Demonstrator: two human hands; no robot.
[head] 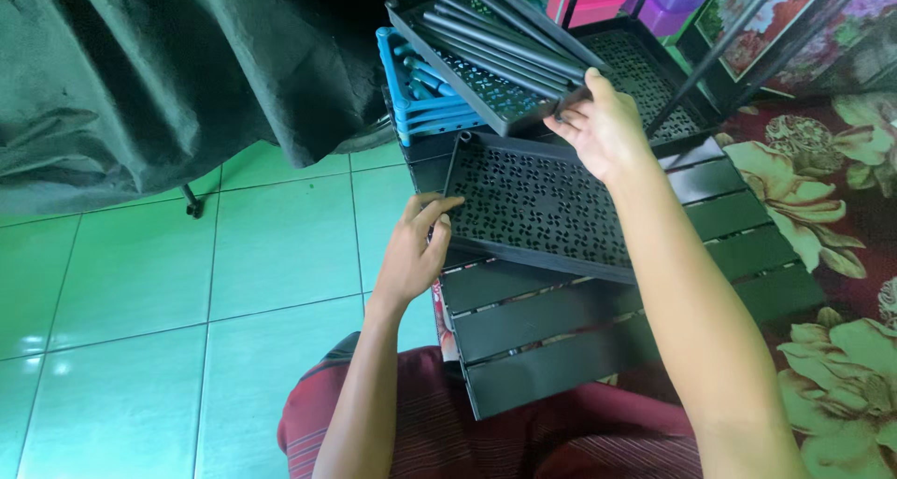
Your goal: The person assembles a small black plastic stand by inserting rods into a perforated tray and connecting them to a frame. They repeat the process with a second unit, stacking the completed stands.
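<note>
Shelf panel (537, 203): long axis runs upper left to lower right, frame centre.
Left hand (416, 245): grip closed on panel's left edge.
Right hand (603, 124): grip closed on tray (486, 77).
Tray contents: dark rods (505, 35).

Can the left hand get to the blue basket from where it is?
Probably yes. The left hand holds the near corner of the black tray, and the blue basket sits just beyond it with open floor between. Another tray of rods covers its right side only.
</note>
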